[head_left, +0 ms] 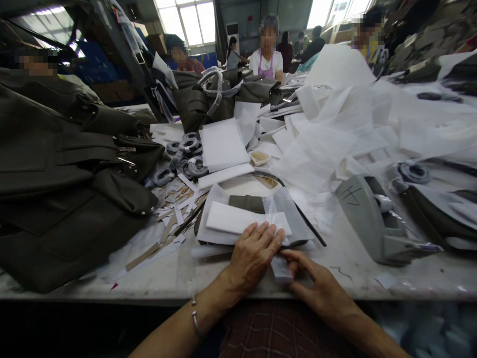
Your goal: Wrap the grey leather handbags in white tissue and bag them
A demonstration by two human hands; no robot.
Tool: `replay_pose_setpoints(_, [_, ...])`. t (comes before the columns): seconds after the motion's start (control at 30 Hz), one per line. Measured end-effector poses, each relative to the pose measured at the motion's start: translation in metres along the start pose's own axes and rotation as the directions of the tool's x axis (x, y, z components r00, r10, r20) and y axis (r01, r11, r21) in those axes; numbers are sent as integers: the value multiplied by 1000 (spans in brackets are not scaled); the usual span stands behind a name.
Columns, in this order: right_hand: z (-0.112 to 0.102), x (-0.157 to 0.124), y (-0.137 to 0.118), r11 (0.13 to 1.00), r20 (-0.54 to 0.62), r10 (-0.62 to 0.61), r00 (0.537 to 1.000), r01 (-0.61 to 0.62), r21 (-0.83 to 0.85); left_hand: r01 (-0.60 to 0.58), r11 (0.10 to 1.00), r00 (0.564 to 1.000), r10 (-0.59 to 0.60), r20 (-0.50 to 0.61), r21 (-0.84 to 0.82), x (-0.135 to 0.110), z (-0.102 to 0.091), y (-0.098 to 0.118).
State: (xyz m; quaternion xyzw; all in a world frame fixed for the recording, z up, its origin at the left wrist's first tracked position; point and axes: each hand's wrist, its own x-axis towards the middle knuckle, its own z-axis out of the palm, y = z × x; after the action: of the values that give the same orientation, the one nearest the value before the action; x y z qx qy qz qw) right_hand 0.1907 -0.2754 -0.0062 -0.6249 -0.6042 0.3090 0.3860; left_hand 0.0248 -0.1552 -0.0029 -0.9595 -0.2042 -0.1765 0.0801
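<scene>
Around foam sheet [234, 219] and pinched strip [281, 269] crowd dark bags [67, 199], tape dispenser [372, 219].

Both forearms enter from the bottom edge and meet at lower centre of the frame. The left hand [255, 254] lies palm down, fingers spread flat and pointing forward. The right hand [321, 284] angles leftward, fingers loosely bent, their tips just beside the left hand.

Beneath the left hand [255, 256], the white sheet [238, 219] hides most of an olive piece [248, 203] just beyond the fingers. The right hand [316, 286] covers part of a small pale strip [282, 272]; whether it grips or only touches it, I can't tell. Both forearms run off the bottom edge.
</scene>
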Motion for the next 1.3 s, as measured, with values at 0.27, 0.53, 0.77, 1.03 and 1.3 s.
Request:
replay_pose_setpoints(0.27, [-6,3,-2,998,-129,-31,991,39,57,-87,996,996,87,-13,-21,-3,-10,-13])
replay_pose_setpoints(0.53, [8,-3,-12,968,-126,-249,960,249,-14,6,985,989,-31,-142,-172,-10,-5,-11])
replay_pose_setpoints(0.77, [4,0,-22,971,-105,-206,973,217,101,47,978,980,-84,-181,-202,-12,0,-4])
replay_pose_setpoints(1.03, [-7,16,-43,976,-148,-136,980,158,150,76,980,958,-124,-259,-186,-15,10,6])
replay_pose_setpoints(1.3, [-29,69,-42,1000,-176,16,984,-16,-1,137,897,978,-190,-87,-421,-13,-14,6])
